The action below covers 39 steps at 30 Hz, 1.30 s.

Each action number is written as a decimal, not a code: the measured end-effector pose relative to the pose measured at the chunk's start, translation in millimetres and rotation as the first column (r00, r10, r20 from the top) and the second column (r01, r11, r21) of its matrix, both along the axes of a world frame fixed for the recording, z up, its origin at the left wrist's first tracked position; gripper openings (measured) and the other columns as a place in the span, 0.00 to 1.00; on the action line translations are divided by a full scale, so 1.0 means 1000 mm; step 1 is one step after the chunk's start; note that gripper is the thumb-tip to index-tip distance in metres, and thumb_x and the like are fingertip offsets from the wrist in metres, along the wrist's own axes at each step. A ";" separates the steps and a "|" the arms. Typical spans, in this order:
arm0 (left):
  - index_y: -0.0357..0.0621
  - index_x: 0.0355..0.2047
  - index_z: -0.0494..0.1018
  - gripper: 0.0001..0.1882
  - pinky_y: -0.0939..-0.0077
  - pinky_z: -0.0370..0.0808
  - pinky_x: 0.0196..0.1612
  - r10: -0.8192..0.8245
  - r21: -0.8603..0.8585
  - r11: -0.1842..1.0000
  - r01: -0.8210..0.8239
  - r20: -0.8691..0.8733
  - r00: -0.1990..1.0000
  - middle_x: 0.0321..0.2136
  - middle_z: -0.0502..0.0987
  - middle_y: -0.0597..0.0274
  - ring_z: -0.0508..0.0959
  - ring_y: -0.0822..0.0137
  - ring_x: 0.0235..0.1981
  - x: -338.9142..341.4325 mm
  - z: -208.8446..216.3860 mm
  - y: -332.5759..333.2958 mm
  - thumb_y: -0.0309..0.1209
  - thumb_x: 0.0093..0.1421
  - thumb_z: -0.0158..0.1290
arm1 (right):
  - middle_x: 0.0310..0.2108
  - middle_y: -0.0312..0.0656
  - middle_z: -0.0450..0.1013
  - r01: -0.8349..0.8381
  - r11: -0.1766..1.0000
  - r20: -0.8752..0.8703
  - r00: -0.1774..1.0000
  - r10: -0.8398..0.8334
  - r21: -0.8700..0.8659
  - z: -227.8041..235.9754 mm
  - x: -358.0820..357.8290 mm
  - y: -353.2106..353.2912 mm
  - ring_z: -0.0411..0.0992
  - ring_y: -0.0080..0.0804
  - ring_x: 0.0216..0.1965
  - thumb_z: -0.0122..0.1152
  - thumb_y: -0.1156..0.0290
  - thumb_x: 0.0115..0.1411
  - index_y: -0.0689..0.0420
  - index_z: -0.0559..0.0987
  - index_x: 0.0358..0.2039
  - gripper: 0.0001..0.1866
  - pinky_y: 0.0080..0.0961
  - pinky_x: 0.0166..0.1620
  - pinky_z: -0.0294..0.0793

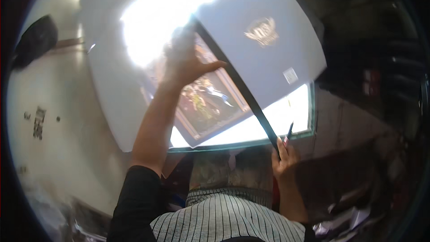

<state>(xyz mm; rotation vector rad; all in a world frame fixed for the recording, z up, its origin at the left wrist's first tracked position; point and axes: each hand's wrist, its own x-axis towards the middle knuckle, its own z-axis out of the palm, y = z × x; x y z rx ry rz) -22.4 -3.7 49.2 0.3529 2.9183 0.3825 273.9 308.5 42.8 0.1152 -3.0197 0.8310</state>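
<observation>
A long flat black strip (247, 95), like a straightedge, lies diagonally across a lit panel with a picture sheet (210, 101) and a grey-blue sheet (273, 58) on it. My left hand (181, 60) is spread over the picture, its thumb reaching to the strip's edge. Glare and blur hide much of its fingers. At the strip's near end, my right hand (285, 161) is closed around the strip. A thin dark pen-like tool (290, 131) with a reddish part pokes out from between its fingers, point away from me.
The bright panel (295, 107) has a greenish edge close to my body. Strong glare washes out the far left part. A pale surface (67, 121) with dark printed marks spreads on the left, with a dark object (38, 40) beyond. Dim clutter fills the right side.
</observation>
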 end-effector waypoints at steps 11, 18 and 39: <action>0.36 0.73 0.40 0.80 0.30 0.30 0.71 0.025 -0.192 0.981 0.000 0.125 0.992 0.74 0.41 0.42 0.33 0.45 0.76 0.000 0.009 0.011 0.82 0.35 0.59 | 0.27 0.37 0.67 -0.012 0.999 -0.012 1.000 0.013 0.053 -0.003 0.009 0.005 0.67 0.37 0.28 0.70 0.68 0.58 0.54 0.79 0.59 0.27 0.38 0.35 0.65; 0.35 0.73 0.40 0.80 0.29 0.29 0.71 -0.017 -0.126 0.992 0.022 0.044 0.999 0.74 0.41 0.42 0.36 0.47 0.76 0.004 -0.004 0.008 0.81 0.36 0.58 | 0.28 0.38 0.68 -0.024 0.999 0.009 1.000 0.023 0.038 -0.006 0.012 0.009 0.67 0.38 0.30 0.69 0.68 0.59 0.55 0.78 0.59 0.27 0.39 0.37 0.65; 0.36 0.73 0.41 0.79 0.28 0.29 0.70 -0.040 -0.130 0.991 0.039 -0.008 0.999 0.74 0.42 0.41 0.38 0.49 0.76 0.009 -0.009 0.002 0.83 0.37 0.56 | 0.28 0.40 0.70 -0.007 1.000 0.053 0.999 0.008 -0.026 -0.001 0.011 0.004 0.68 0.40 0.29 0.69 0.73 0.59 0.55 0.77 0.61 0.28 0.40 0.37 0.67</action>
